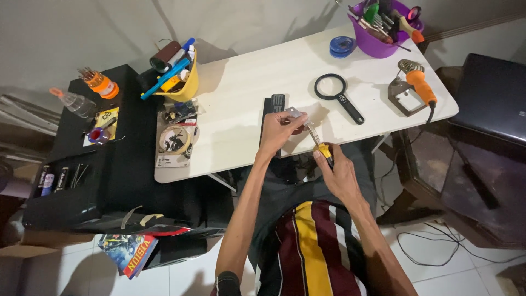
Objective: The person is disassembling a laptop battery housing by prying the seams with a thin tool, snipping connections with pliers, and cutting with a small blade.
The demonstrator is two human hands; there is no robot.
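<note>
The small grey metal part (294, 113) sits pinched at the tips of my left hand (278, 131), held just above the white table (246, 93) beside a black device (272, 107). My right hand (337, 170) is clenched round the yellow-handled screwdriver (320, 145), whose tip meets the part. I judge it best to keep the shaft straight in line and press lightly, the left pinch firm.

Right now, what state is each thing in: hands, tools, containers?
left hand: gripping a small grey part
right hand: gripping the yellow-handled screwdriver, tip at the part
magnifying glass: lying flat on the white table
soldering iron: resting on its stand
purple tub: upright, full of tools
yellow cup: upright, full
</note>
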